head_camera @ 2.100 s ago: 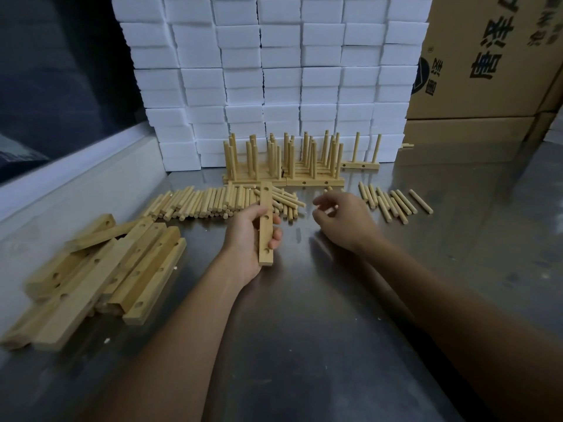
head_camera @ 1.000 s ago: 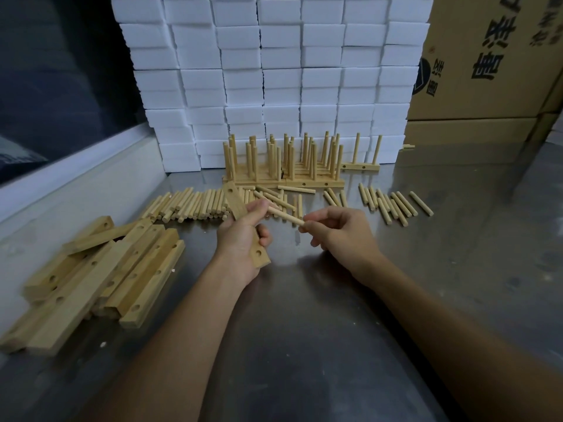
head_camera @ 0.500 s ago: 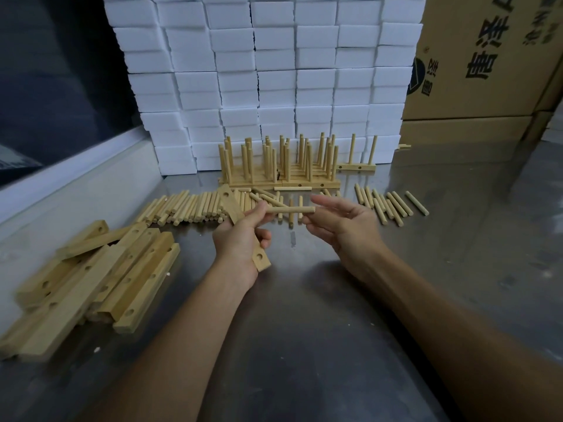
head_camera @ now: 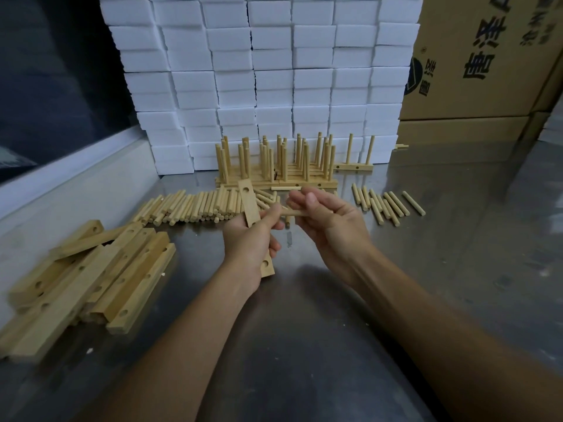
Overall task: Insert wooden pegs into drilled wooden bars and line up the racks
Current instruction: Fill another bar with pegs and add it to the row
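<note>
- The left hand (head_camera: 248,243) is gripping a drilled bar (head_camera: 250,208) around its middle, fingers wrapped round the far side and the thumb crossing the near face; the bar's long axis is running away from the person, one end poking out past the fingertips, the other out below the heel of the palm.
- One drilled hole is showing on the bar's face beyond the fingers and another near the end below the palm; any hole between them is lying under the thumb, so I cannot tell whether it is open.
- The right hand (head_camera: 327,219) is pinching a single peg (head_camera: 294,212) between thumb and curled fingers, and the peg is lying crosswise, its long axis roughly square to the bar's.
- The peg's free end is pointing toward the left thumb, touching it or just beside it; which of the two I cannot tell.
- My judgement: the coming move is turning on that crossing, since the peg tip must find a hole on the face the left fingers are presenting.
- Loose pegs (head_camera: 195,205) are lying beyond the left fingers, more pegs (head_camera: 387,204) beyond the right fingers, finished racks (head_camera: 274,166) farther off, and spare bars (head_camera: 91,275) well apart to the outer side of the left hand.
</note>
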A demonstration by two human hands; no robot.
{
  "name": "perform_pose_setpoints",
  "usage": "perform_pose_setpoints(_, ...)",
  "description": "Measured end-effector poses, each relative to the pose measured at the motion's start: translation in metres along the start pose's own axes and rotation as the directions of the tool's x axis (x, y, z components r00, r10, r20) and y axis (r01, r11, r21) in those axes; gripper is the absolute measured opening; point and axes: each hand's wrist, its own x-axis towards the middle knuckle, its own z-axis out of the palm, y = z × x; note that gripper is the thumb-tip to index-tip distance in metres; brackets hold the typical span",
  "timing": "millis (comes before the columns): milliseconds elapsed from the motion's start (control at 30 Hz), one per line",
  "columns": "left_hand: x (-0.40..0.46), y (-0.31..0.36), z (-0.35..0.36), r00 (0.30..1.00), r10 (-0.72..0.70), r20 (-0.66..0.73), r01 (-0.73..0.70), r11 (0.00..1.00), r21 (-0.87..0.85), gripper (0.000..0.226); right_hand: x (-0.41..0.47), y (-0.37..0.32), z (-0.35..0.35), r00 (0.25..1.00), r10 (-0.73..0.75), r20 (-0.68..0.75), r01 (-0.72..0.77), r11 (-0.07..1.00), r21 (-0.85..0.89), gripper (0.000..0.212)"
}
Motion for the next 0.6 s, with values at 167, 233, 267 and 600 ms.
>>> perform_pose_setpoints(167, -0.002, 0.001, -0.001, 0.999, 0.027, 0.043, -0.03, 0.998, 0.051, 0.02, 0.0, -0.001, 0.003, 0.999, 0.002, 0.036, -0.003, 0.999, 0.034, 0.02)
perform_pose_setpoints(233, -0.005, 0.0, 0.001, 0.993, 0.056, 0.105, -0.068, 0.991, 0.115, 0.024, -0.002, -0.002, 0.004, 0.999, -0.018, 0.032, 0.019, 1.0, -0.024, 0.016)
perform_pose_setpoints(267, -0.007, 0.0, 0.002, 0.988, 0.071, 0.137, -0.09, 0.986, 0.14, 0.026, -0.002, -0.002, 0.004, 0.999, -0.029, 0.015, 0.03, 0.999, -0.046, 0.016)
perform_pose_setpoints(600, -0.009, 0.01, 0.0, 0.938, 0.14, 0.318, -0.186, 0.975, 0.119, 0.022, 0.002, 0.001, -0.011, 0.864, -0.443, 0.238, 0.447, 0.459, -0.768, 0.014)
